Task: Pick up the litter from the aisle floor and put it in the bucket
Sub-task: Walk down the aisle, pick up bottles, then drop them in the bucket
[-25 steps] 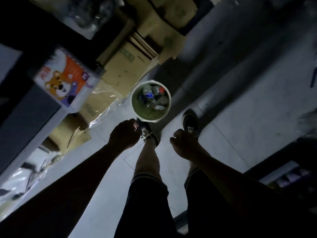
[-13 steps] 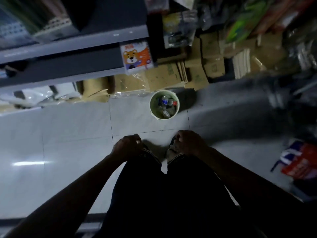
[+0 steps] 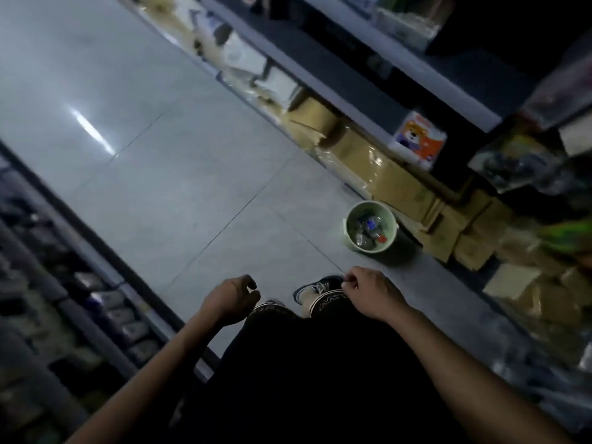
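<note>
Since the earlier frame, the view has swung left: the bucket [image 3: 371, 226] now sits at 2 o'clock from the feet, against the cardboard boxes [image 3: 397, 184], with bottles and other litter inside. Both hands hang at thigh level, loosely curled and holding nothing: left hand [image 3: 231, 299] at 10 o'clock of the knees, right hand [image 3: 368, 294] at 1 o'clock. No litter is visible on the aisle floor [image 3: 179, 187]. Scan the tiles toward 11 o'clock along the shelf [image 3: 378, 59] bases before stepping away.

Bare forearms, black shorts [image 3: 307, 363] with white-patterned hems, pale socks, and dark sneakers [image 3: 315, 285] with white laces.
</note>
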Available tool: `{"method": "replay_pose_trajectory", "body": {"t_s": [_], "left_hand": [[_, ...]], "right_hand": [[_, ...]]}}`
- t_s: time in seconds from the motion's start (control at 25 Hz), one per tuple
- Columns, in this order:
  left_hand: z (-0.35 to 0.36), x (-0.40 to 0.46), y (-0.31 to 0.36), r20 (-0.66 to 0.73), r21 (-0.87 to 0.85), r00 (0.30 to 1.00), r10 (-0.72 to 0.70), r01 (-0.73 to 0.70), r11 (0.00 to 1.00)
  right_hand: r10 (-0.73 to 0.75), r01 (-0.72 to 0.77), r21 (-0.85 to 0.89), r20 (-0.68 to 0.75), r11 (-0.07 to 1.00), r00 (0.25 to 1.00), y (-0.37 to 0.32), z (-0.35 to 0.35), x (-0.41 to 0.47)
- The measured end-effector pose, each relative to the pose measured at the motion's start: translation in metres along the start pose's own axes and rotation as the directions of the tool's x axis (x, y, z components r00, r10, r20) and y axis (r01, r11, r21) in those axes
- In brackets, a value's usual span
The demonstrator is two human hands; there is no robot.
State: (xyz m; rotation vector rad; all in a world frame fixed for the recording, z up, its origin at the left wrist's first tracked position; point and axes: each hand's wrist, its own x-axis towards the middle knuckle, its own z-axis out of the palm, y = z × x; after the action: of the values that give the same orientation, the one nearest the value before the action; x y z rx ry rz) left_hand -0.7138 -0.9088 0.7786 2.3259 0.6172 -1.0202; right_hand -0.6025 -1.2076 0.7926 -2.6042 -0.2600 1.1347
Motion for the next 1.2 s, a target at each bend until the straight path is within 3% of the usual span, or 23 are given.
{"method": "replay_pose_trajectory", "body": {"t_s": [0.24, 0.48, 0.88, 1.2], "left_hand": [[0.027, -0.068, -0.079, -0.115, -0.328, 0.962, -0.246, 0.197, 0.924], [0.043, -0.092, -0.085, -0.117, -0.471, 0.919, -0.376, 0.282, 0.836], [0.021, -0.063, -0.045, -0.122, -0.646, 0.836, -0.536, 0.343, 0.682], [0.006, -0.062, -0.071, -0.001, -0.786, 0.722, -0.692, 0.427, 0.447]], "right_hand": [[-0.214, 0.229, -0.201, 0.096, 0.952, 0.972, -0.06, 0.009, 0.004], [-0.303, 0.362, -0.346, 0.214, 0.866, 0.929, -0.096, -0.006, 0.025], [-0.413, 0.51, -0.356, 0.316, 0.783, 0.854, -0.129, -0.071, 0.107], [-0.519, 0.662, -0.372, 0.418, 0.651, 0.746, -0.257, -0.085, 0.179]]}}
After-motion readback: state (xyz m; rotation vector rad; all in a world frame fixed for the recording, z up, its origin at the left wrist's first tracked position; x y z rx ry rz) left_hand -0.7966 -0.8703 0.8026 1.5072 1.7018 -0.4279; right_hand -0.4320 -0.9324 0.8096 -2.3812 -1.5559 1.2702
